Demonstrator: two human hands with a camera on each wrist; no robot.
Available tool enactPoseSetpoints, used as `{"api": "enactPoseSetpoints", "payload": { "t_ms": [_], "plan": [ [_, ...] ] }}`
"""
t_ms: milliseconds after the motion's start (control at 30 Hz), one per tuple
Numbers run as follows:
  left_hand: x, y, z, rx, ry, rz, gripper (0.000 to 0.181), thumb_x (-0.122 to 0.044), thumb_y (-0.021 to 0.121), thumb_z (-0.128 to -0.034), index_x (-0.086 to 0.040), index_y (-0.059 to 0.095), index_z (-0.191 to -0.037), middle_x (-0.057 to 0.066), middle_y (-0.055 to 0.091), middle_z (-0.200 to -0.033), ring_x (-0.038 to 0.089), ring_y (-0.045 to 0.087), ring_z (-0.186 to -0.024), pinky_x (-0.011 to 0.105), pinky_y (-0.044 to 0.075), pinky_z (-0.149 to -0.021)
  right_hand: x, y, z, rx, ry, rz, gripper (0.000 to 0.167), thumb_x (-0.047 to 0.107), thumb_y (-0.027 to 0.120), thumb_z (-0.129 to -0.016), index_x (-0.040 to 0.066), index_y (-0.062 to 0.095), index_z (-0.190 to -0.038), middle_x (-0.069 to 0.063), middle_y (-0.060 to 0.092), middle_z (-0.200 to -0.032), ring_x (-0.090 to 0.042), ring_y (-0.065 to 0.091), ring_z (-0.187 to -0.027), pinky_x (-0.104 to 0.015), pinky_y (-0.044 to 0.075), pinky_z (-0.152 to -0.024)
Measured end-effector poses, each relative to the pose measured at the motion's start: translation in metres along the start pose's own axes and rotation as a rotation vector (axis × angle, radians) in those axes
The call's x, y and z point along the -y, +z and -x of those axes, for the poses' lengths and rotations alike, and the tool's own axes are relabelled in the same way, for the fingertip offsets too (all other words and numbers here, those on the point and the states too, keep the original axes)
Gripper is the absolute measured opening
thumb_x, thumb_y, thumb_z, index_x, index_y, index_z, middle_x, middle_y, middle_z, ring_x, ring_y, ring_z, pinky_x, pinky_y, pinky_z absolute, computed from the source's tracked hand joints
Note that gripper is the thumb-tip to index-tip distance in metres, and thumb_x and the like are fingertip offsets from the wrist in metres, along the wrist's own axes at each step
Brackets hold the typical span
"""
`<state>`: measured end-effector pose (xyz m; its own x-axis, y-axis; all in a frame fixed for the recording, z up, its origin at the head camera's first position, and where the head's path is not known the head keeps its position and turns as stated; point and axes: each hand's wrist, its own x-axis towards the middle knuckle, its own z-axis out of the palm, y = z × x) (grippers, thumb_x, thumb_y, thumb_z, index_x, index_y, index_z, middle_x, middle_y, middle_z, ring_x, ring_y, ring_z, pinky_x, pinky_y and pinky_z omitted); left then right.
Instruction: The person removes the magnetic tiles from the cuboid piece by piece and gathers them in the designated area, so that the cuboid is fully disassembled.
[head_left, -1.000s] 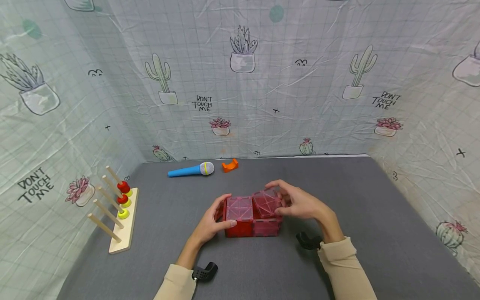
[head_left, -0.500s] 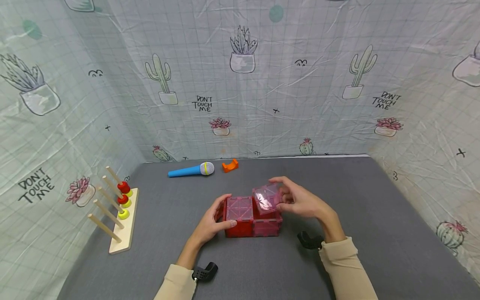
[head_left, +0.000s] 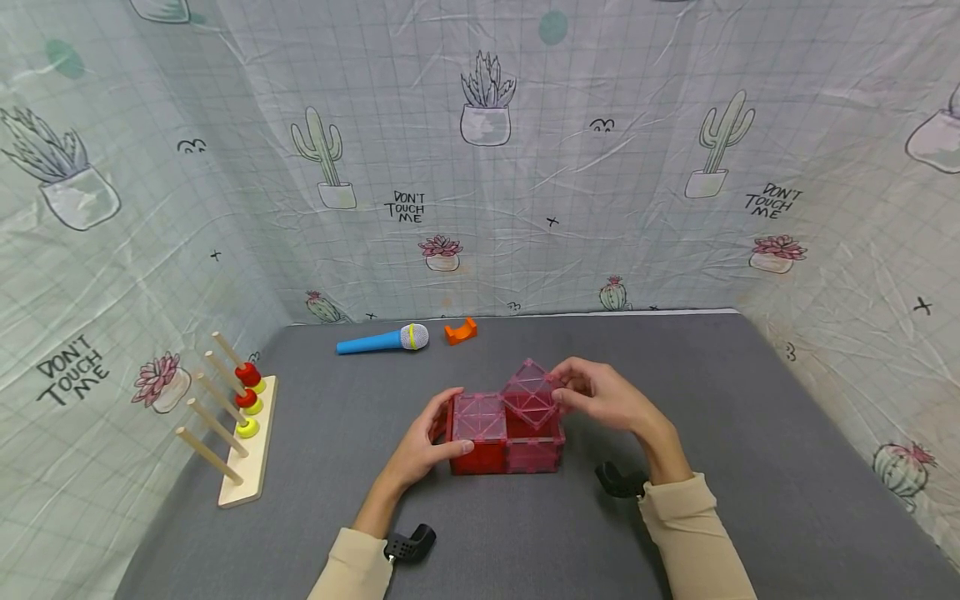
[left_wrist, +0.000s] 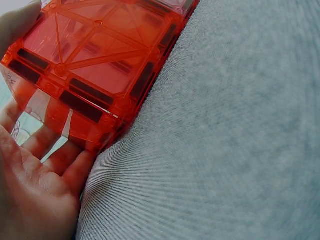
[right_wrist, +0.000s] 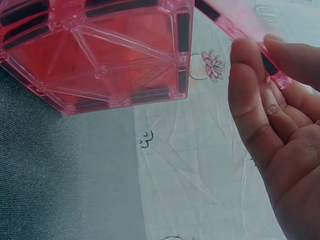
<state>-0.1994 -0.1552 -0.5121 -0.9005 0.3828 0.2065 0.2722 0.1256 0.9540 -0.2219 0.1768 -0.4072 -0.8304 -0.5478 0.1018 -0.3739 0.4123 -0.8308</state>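
A box of see-through magnetic tiles [head_left: 478, 457], red at the left and pink at the right, sits mid-table. My left hand [head_left: 420, 450] holds its left end, thumb at the front and fingers on the end and back; red tile walls [left_wrist: 95, 50] fill the left wrist view. A pink tile covers the left half of the top, while the right half is uncovered. Above that opening, my right hand [head_left: 607, 398] pinches a square pink magnetic tile [head_left: 528, 392] by one corner, tilted and turned like a diamond. The right wrist view shows its magnet-lined edge [right_wrist: 222, 20] between thumb and fingers.
A blue toy microphone [head_left: 382, 340] and a small orange curved piece [head_left: 461, 332] lie at the table's back edge. On the left stands a wooden peg board [head_left: 251, 450] with red and yellow beads. Printed cloth [head_left: 555, 167] hangs behind the table.
My right hand has lifted the pink tile off the box's right half, tilting it and then turning it to a diamond. The left hand and the box have stayed in place.
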Motion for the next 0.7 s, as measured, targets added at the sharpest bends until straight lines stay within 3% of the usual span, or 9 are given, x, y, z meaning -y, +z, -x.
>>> {"api": "enactPoseSetpoints", "payload": {
  "t_ms": [233,400,700],
  "plan": [
    [0.0014,-0.0003,-0.0002,0.001,0.006,0.0,0.078,-0.022,0.074,-0.0848,-0.02,0.036,-0.154,0.007,0.055,-0.141,0.024,0.057,-0.124,0.026,0.047,-0.101,-0.0005,0.0007,-0.0005,-0.071,0.023,-0.019,0.02,0.02,0.064,-0.099,0.004,0.061,-0.111,-0.01,0.07,-0.086,-0.034,0.069,-0.079,-0.03,0.056,-0.07],
    [0.0028,-0.0006,-0.0008,-0.002,-0.001,-0.007,0.078,-0.023,0.074,-0.0848,-0.022,0.036,-0.153,0.007,0.055,-0.141,0.024,0.058,-0.123,0.026,0.047,-0.101,-0.0016,0.0015,-0.0012,-0.146,0.004,-0.031,0.017,0.019,0.063,-0.1,0.005,0.06,-0.107,-0.012,0.069,-0.078,-0.027,0.068,-0.069,-0.03,0.054,-0.064],
    [0.004,-0.0004,-0.0013,-0.007,-0.006,-0.016,0.079,-0.023,0.073,-0.085,-0.02,0.035,-0.154,0.006,0.055,-0.14,0.026,0.057,-0.122,0.028,0.048,-0.101,-0.0051,0.0005,-0.0027,-0.256,-0.037,-0.136,0.019,0.016,0.06,-0.101,-0.002,0.054,-0.108,-0.021,0.068,-0.074,-0.025,0.069,-0.06,-0.041,0.059,-0.063]
  ]
}}
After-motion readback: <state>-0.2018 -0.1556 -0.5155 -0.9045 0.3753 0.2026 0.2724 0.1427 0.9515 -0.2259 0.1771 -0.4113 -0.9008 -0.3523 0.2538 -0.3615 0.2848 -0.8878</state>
